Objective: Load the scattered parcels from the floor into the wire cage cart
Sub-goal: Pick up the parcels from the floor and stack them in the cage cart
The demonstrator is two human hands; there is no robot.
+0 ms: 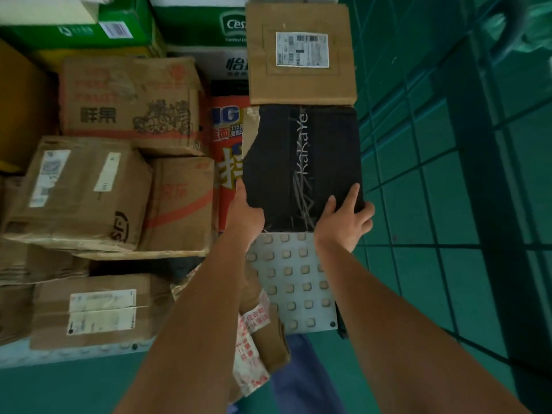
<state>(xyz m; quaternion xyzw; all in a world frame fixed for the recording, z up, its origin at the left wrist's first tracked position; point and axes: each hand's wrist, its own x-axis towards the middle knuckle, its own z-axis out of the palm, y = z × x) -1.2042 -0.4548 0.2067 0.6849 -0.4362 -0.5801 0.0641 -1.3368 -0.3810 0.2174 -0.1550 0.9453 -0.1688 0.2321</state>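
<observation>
So we've got both hands on the black box (pixel 301 165), the one with "KaKaYe" printed on top. Our left hand (pixel 245 212) grips its near left corner, fingers curled round the edge, and our right hand (pixel 346 219) holds the near right corner with the fingers laid over the top and the thumb along the near side.

The black box sits over the cart's studded grey floor (pixel 294 282), right up against a brown box (pixel 301 52) with a white shipping label that lies just behind it. We can't tell if the black one is fully resting down or a bit lifted.

To the left the cart is packed with cartons: a red printed box (pixel 228 150) touching the black one's left side, a taped carton (pixel 80 192) tilted on top of others, a labelled carton (pixel 101 309) nearest us, and green boxes (pixel 77 25) at the back. On the right is the green wire cage wall (pixel 448 130), with green floor (pixel 59 389) below us.
</observation>
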